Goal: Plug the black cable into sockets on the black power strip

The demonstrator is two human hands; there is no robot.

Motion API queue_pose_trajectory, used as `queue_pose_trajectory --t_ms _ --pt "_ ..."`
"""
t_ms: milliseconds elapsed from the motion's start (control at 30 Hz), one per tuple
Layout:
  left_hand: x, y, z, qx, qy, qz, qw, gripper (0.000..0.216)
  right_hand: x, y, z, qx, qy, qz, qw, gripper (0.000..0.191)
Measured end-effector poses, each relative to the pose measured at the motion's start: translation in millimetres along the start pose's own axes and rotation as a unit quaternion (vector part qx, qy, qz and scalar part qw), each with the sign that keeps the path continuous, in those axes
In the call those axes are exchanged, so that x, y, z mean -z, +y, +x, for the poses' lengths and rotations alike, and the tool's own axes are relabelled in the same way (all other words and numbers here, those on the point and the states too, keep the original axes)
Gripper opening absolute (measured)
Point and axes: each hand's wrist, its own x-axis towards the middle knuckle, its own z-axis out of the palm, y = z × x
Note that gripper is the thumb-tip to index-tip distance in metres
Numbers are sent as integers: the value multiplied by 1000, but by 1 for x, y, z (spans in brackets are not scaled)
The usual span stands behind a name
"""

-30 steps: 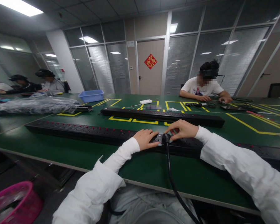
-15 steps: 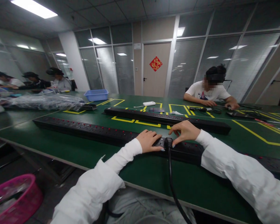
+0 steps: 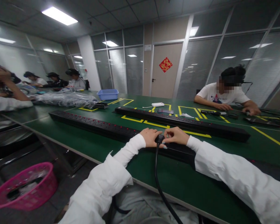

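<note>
A long black power strip [image 3: 91, 123] with red switches along its top lies across the green table in front of me. A black plug [image 3: 159, 138] stands on it, its thick cable [image 3: 156, 174] hanging over the table's near edge. My left hand [image 3: 151, 137] grips the strip just left of the plug, its thumb stretched along the near side. On the plug's right side, my right hand [image 3: 176, 136] has thumb and forefinger pinched close against it. The fingers hide the plug's base and the nearby sockets.
Behind lies a second black strip [image 3: 184, 122]. Farther back are a white power bank [image 3: 158, 105], a blue bin [image 3: 107, 94] and plastic-wrapped goods [image 3: 65, 99]. A pink basket [image 3: 51, 183] stands low at left. A co-worker [image 3: 226, 90] sits opposite.
The view has turned left. My left hand has come up against the plug, and my right thumb and forefinger have closed together beside it.
</note>
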Motion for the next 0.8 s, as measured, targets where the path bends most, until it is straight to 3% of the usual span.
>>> queue_pose_trajectory --t_ms 200,467,800 --pt "-1 -6 0 4 -51 -68 996 64 -6 -9 -4 31 10 -39 999 35" --pt "-5 -8 0 3 -47 -84 995 65 3 -24 -9 76 -33 -157 984 29" --pt "0 -23 0 -4 -48 -99 994 55 0 -24 -9 69 -32 -171 982 43"
